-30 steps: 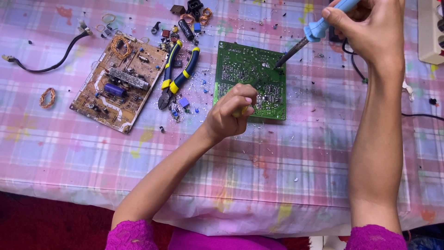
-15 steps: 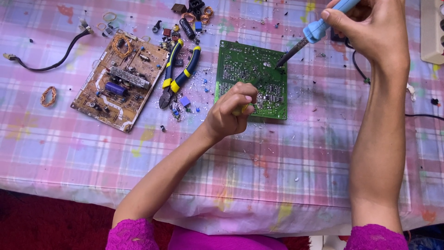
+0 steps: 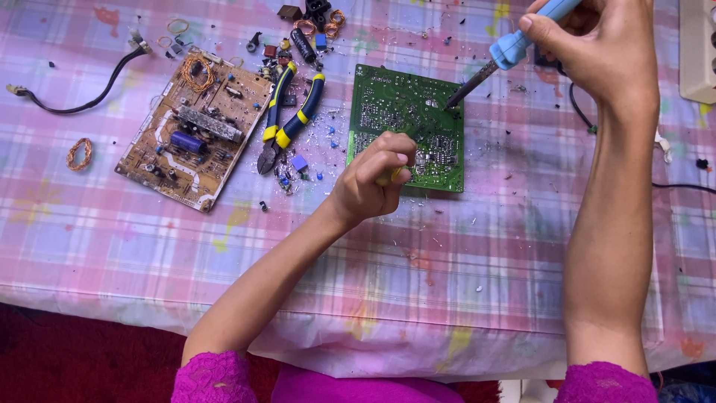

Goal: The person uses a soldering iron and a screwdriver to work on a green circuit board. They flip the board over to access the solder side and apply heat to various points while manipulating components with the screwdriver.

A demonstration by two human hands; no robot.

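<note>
A green circuit board (image 3: 388, 112) lies flat on the pink checked tablecloth (image 3: 447, 269). My right hand (image 3: 597, 45) grips a blue-handled soldering iron (image 3: 514, 46) whose metal tip touches the board's upper right corner. My left hand (image 3: 373, 179) rests curled on the board's lower edge, fingers closed around a small yellowish object that is mostly hidden.
A brown circuit board (image 3: 194, 138) with a copper coil lies at the left. Yellow-and-blue pliers (image 3: 287, 119) sit beside it among several small loose components. A black cable (image 3: 82, 97) and a copper wire ring (image 3: 78, 154) lie far left; a white power strip (image 3: 697, 52) sits top right.
The soldering iron tip has shifted slightly on the green board's upper right corner. My left hand stays put on the board.
</note>
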